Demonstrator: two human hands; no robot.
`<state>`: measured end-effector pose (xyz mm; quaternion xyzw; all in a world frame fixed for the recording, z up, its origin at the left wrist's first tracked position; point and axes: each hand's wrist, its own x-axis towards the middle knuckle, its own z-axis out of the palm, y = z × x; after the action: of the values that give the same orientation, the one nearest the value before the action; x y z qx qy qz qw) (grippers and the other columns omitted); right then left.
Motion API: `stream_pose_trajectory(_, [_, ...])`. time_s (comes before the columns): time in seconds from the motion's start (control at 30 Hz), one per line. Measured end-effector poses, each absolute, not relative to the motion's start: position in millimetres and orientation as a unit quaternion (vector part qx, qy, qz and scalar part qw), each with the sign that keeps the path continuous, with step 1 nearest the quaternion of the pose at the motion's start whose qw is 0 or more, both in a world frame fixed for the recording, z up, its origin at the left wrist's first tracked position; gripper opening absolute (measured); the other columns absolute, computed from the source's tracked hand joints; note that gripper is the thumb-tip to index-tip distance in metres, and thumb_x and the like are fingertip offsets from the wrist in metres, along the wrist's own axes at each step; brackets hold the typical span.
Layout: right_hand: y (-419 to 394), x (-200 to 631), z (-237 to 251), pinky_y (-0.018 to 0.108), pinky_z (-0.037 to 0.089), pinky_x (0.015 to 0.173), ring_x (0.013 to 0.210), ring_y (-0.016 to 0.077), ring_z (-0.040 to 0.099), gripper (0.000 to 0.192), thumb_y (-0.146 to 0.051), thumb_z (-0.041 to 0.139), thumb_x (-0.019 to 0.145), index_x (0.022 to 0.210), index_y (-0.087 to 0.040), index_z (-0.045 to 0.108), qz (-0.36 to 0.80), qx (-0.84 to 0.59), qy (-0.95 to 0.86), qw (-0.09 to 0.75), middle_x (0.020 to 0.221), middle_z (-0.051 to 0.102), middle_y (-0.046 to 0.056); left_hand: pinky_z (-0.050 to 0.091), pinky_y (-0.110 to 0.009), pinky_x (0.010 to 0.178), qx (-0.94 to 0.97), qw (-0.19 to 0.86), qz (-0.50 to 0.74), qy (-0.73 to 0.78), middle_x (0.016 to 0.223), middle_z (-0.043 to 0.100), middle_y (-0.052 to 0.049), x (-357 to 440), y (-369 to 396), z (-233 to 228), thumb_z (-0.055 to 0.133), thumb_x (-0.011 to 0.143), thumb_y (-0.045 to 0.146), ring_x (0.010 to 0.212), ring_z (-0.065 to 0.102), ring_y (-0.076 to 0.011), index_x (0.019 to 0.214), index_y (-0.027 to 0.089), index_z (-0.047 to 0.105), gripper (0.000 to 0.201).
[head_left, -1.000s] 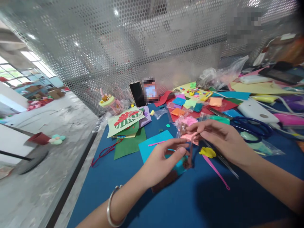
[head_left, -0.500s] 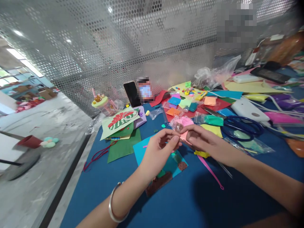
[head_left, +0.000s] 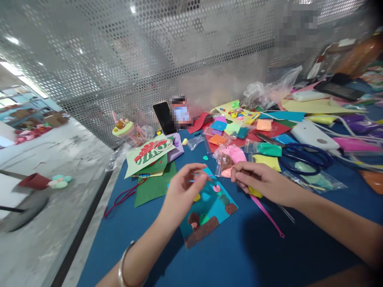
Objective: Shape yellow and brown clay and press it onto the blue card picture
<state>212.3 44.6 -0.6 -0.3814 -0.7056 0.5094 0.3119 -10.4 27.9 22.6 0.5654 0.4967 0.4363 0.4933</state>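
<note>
— Under both hands, what sort of surface is that?

— Blue cloth over a table (head_left: pixel 209 255), backed by a perforated metal screen (head_left: pixel 149 52); grey floor runs off past the left hand's side.

— How is the left hand set?

— Raised just above a turquoise card collage with brown and coloured clay shapes (head_left: pixel 209 211). The left hand (head_left: pixel 182 189) is loosely curled, thumb and forefinger drawn close; whether a small bit sits between them I cannot tell. A silver bangle (head_left: pixel 124 267) rings its wrist.

— And the right?

— The right hand (head_left: pixel 263 181) lies just beyond the card's far corner, fingers pinched together at their tips on something small and pale; too blurred to name. Beneath it are a yellow clay scrap (head_left: pixel 255 192) and a thin pink plastic modelling tool (head_left: pixel 267 215), running toward the person.

— Anything close by?

— Just past the right hand's fingertips, a clear bag of pink clay (head_left: pixel 231 157). Beyond the wrist, blue-handled scissors (head_left: pixel 308 157). Farther from the left hand, green paper sheets with a red-and-green leaf cutout (head_left: pixel 151 153), and a black phone (head_left: pixel 164 117) propped upright near the screen.
</note>
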Motion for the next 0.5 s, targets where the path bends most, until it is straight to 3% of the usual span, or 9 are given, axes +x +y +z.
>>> stream_pose_trajectory(0.1, [43, 210, -3, 0.023, 0.045, 0.06, 0.065, 0.0123, 0.054, 0.024, -0.041, 0.05, 0.094, 0.087, -0.022, 0.061, 0.541, -0.352, -0.664, 0.378, 0.071, 0.055, -0.001, 0.049, -0.024, 0.073, 0.577, 0.573, 0.367, 0.451, 0.101, 0.068, -0.005, 14, 25, 7, 0.07, 0.077, 0.034, 0.083, 0.063, -0.0135, 0.108, 0.019, 0.063, 0.035])
stream_pose_trajectory(0.23, [43, 209, -4, 0.025, 0.049, 0.059, 0.063, 0.0146, 0.059, 0.025, -0.044, 0.057, 0.089, 0.084, -0.022, 0.065, 0.53, -0.363, -0.645, 0.414, 0.069, 0.06, 0.0, 0.052, -0.027, 0.072, 0.533, 0.639, 0.386, 0.398, 0.089, 0.071, -0.004, 39, 27, -7, 0.075, 0.072, 0.034, 0.074, 0.065, -0.0139, 0.098, 0.016, 0.065, 0.033])
stream_pose_trajectory(0.33, [44, 209, -3, 0.03, 0.054, 0.064, 0.068, 0.0182, 0.063, 0.022, -0.045, 0.059, 0.086, 0.086, -0.025, 0.067, 0.497, -0.391, -0.644, 0.43, 0.073, 0.065, 0.001, 0.053, -0.029, 0.072, 0.517, 0.616, 0.421, 0.42, 0.078, 0.071, -0.003, 40, 30, -8, 0.076, 0.071, 0.034, 0.071, 0.066, -0.0149, 0.082, 0.016, 0.067, 0.023])
stream_pose_trajectory(0.43, [45, 210, -4, 0.031, 0.055, 0.072, 0.081, 0.0202, 0.065, 0.02, -0.045, 0.058, 0.087, 0.093, -0.028, 0.068, 0.463, -0.417, -0.656, 0.426, 0.089, 0.068, 0.003, 0.052, -0.028, 0.074, 0.55, 0.55, 0.441, 0.447, 0.082, 0.072, -0.004, 32, 33, -3, 0.073, 0.074, 0.03, 0.078, 0.066, -0.0165, 0.08, 0.018, 0.07, 0.014])
stream_pose_trajectory(0.5, [45, 209, -6, 0.029, 0.054, 0.07, 0.079, 0.0185, 0.062, 0.026, -0.045, 0.058, 0.088, 0.106, -0.027, 0.065, 0.445, -0.43, -0.678, 0.398, 0.092, 0.066, 0.003, 0.052, -0.026, 0.071, 0.581, 0.488, 0.454, 0.467, 0.086, 0.071, -0.004, 27, 34, 0, 0.071, 0.075, 0.028, 0.081, 0.065, -0.0165, 0.082, 0.02, 0.073, 0.011])
